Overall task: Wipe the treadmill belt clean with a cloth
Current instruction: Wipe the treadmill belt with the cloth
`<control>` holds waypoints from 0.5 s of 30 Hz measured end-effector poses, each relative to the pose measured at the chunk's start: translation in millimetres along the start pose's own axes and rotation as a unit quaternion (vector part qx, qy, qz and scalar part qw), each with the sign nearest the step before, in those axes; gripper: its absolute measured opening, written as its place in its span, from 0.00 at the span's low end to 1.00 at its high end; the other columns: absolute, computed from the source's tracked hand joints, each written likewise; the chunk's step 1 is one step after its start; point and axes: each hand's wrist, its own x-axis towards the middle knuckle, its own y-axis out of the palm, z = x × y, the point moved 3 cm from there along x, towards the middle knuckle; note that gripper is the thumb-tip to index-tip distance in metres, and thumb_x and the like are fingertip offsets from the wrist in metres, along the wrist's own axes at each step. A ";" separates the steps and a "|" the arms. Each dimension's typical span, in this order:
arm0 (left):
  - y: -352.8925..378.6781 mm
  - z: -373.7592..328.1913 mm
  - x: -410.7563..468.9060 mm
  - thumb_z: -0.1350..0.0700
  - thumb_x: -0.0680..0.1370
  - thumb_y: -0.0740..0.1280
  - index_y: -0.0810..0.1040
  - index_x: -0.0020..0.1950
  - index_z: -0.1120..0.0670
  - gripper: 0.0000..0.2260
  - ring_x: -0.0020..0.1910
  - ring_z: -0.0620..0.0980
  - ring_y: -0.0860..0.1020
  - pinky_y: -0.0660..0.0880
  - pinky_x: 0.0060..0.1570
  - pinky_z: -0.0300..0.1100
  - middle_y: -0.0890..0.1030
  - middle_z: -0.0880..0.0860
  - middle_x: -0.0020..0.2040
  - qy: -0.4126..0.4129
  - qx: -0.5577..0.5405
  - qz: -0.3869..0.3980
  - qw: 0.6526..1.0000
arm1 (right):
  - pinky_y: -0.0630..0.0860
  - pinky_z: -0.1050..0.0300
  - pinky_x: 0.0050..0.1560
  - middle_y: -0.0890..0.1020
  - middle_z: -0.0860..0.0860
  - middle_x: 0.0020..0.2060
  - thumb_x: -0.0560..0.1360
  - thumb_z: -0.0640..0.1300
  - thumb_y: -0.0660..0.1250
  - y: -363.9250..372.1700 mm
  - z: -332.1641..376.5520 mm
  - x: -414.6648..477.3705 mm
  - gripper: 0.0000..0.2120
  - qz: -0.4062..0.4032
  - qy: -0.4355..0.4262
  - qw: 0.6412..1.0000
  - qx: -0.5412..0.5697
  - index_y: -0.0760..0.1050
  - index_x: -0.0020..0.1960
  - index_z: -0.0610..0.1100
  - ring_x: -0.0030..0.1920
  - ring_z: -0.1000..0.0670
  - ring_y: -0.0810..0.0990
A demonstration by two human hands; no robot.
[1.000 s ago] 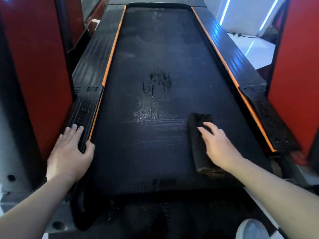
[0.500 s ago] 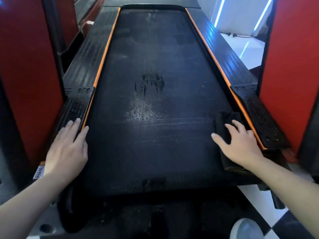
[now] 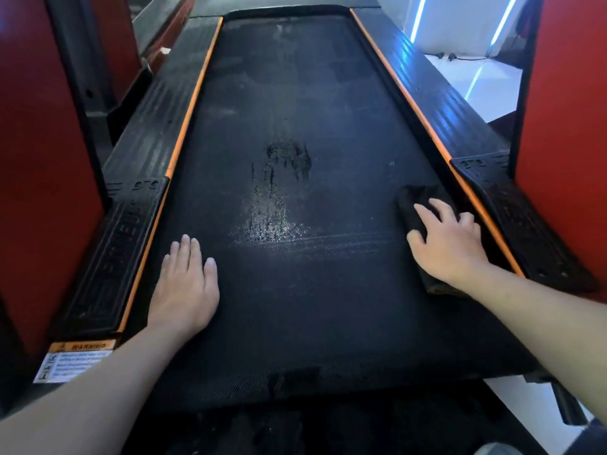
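Beside the belt's (image 3: 295, 307) right edge, right hand (image 3: 450, 244) presses flat on folded cloth (image 3: 417, 198) (long axis along belt); wet patch (image 3: 279, 198) lies leftward; left hand (image 3: 184, 284) rests flat, fingers straight.

The treadmill belt (image 3: 295, 307) is black with a fine woven texture and runs straight away from me. Near the belt's middle sits a wet, shiny patch (image 3: 279, 208), dark-streaked at its far end. Faint grey smears show farther up the belt. The cloth (image 3: 415, 197) is dark, folded into 1 long thick pad, and lies flat and lengthwise at the belt's right edge. My right hand (image 3: 450, 244) presses down on it, fingers (image 3: 425, 213) spread.
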 end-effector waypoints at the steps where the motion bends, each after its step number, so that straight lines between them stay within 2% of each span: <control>1: 2.6 0.4 -2.9 0.46 0.84 0.45 0.49 0.80 0.60 0.28 0.80 0.50 0.44 0.42 0.78 0.47 0.47 0.55 0.81 -0.006 0.005 0.003 1.000 | 0.61 0.44 0.70 0.54 0.50 0.80 0.80 0.58 0.50 4.6 -0.3 -3.0 0.29 -0.003 0.001 1.000 -0.023 0.54 0.80 0.53 0.68 0.37 0.63; 4: 4.1 -0.5 -8.4 0.47 0.84 0.45 0.48 0.80 0.60 0.28 0.80 0.50 0.44 0.42 0.78 0.47 0.47 0.55 0.81 -0.007 0.012 0.000 1.000 | 0.63 0.45 0.69 0.51 0.50 0.80 0.80 0.59 0.48 10.3 -2.7 -10.0 0.30 -0.024 -0.004 0.998 -0.050 0.51 0.80 0.53 0.67 0.38 0.64; 15: 4.9 0.1 -29.5 0.48 0.84 0.45 0.47 0.80 0.61 0.28 0.80 0.50 0.44 0.42 0.78 0.46 0.46 0.56 0.81 -0.001 0.023 0.009 1.000 | 0.65 0.47 0.65 0.49 0.51 0.80 0.80 0.59 0.47 10.8 -9.2 -34.7 0.30 -0.011 -0.014 0.998 -0.066 0.48 0.81 0.53 0.64 0.41 0.65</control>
